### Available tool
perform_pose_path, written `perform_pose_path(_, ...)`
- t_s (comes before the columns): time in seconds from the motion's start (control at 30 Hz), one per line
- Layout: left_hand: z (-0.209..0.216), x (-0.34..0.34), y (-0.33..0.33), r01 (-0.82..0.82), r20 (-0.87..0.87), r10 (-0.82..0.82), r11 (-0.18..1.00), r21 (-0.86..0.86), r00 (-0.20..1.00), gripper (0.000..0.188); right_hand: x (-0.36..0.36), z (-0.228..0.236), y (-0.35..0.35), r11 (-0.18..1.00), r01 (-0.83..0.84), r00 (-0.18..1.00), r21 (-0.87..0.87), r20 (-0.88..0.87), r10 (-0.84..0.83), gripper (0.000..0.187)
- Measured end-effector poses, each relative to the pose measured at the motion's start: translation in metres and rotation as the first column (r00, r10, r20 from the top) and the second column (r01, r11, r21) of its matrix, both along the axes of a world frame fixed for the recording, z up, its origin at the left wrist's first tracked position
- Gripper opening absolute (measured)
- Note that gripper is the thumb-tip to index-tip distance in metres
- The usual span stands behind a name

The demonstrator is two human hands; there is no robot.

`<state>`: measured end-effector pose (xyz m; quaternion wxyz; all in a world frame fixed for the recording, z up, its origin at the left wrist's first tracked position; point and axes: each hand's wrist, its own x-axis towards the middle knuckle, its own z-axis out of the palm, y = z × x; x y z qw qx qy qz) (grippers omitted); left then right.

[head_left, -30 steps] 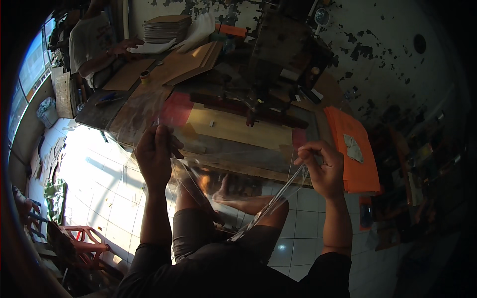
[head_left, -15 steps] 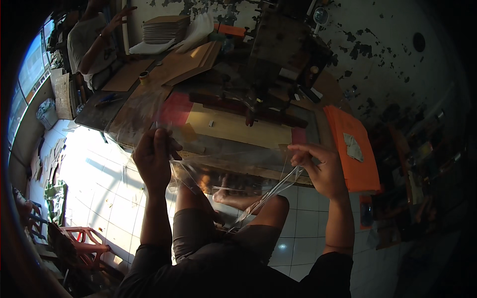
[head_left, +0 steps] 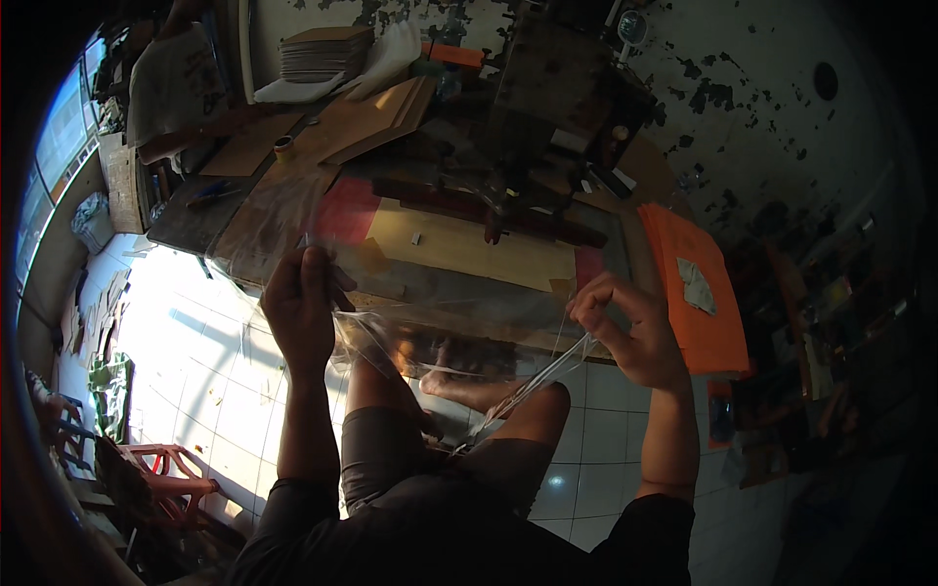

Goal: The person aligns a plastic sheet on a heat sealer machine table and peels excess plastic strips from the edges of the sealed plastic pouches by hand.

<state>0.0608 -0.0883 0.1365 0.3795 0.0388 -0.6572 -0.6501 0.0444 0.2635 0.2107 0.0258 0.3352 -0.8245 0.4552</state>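
Note:
A thin sheet of clear plastic film [head_left: 544, 376] stretches between my hands, above my knees and along the near edge of the worktable. My left hand [head_left: 301, 305] is closed in a pinch, with a crumpled part of the film gathered around it. Thumb and fingers of my right hand [head_left: 628, 330] close on the film's other side, where it narrows into a bright gathered strip running down toward my lap. Beyond the film lies a pale yellow board [head_left: 459, 244] with a pinkish-red end [head_left: 344, 213] on the left.
A dark press-like machine [head_left: 552, 107] stands over the board. Orange sheets [head_left: 696, 293] are stacked at the right. Brown cardboard sheets [head_left: 376, 122] and a roll of tape [head_left: 283, 148] lie at the back left. A co-worker [head_left: 176, 93] stands far left; a red stool [head_left: 171, 479] is lower left.
My right hand has shifted slightly, its fingers more curled, and the film hangs a little differently. At the far left, the co-worker's raised arm has come down toward the table.

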Motion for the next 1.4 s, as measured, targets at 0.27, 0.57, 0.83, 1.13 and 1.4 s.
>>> perform_pose_path(0.27, -0.004, -0.001, -0.005, 0.055, 0.007, -0.055, 0.998, 0.02, 0.998, 0.027, 0.001, -0.003, 0.0, 0.996, 0.055, 0.997, -0.065, 0.058, -0.051, 0.013)
perform_pose_path(0.57, -0.003, -0.002, 0.011, 0.262, 0.074, -0.267, 0.962, 0.076, 0.961, 0.03, -0.008, -0.024, 0.012, 0.924, 0.308, 0.951, -0.229, 0.108, -0.29, 0.019)
perform_pose_path(0.83, -0.005, -0.002, 0.028, 0.368, 0.096, -0.376, 0.926, 0.088, 0.922, 0.028, -0.01, -0.046, 0.031, 0.851, 0.407, 0.911, -0.331, 0.215, -0.353, 0.023)
perform_pose_path(1.13, -0.001, -0.001, 0.04, 0.414, 0.11, -0.428, 0.901, 0.134, 0.897, 0.027, -0.008, -0.047, 0.044, 0.82, 0.461, 0.887, -0.339, 0.209, -0.412, 0.031)
perform_pose_path(1.4, 0.0, 0.0, 0.042, 0.43, 0.126, -0.443, 0.895, 0.117, 0.887, 0.023, -0.009, -0.049, 0.044, 0.806, 0.455, 0.89, -0.379, 0.23, -0.395, 0.032)
